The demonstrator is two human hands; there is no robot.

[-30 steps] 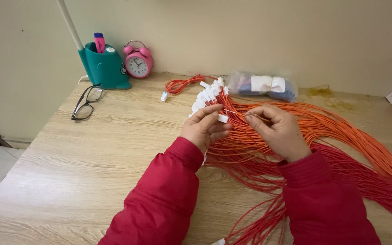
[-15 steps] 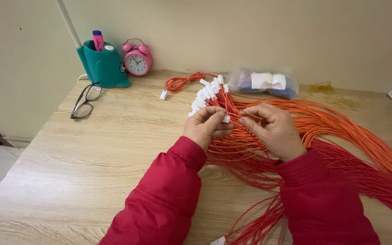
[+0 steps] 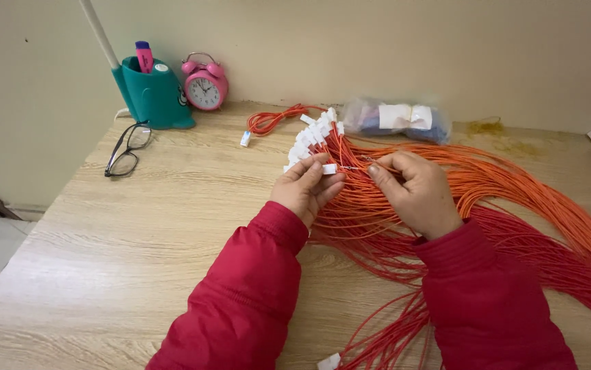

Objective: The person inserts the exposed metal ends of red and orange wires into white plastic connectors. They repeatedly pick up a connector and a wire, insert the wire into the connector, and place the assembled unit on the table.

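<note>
Left hand has its grip clenched on a white plug, right at the near end of the row of plugs. Right hand pinches a thin orange wire just beside that plug, fingers closed on it. Both work over the big fan of orange wires spread across the bench. Far left: glasses, a teal holder, a pink clock. A plastic bag lies behind.
</note>
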